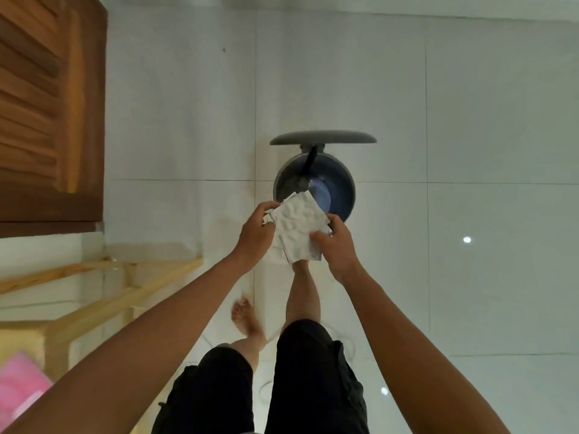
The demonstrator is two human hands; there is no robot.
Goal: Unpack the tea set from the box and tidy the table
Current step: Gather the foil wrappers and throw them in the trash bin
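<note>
I hold a bundle of crumpled white packing sheets (296, 227) with both hands, just in front of and above a grey pedal bin (341, 186). My left hand (255, 236) grips the bundle's left edge. My right hand (336, 245) pinches its right lower edge. The bin's lid (322, 137) stands raised, and the inside shows a blue liner. My right foot is hidden behind the bundle, near the bin's base. No tea set or box is in view.
White glossy floor tiles (470, 120) surround the bin. A dark wooden slatted panel (47, 104) fills the upper left. A light wooden frame (103, 292) and something pink (18, 389) sit at the lower left. My left bare foot (247, 321) stands on the floor.
</note>
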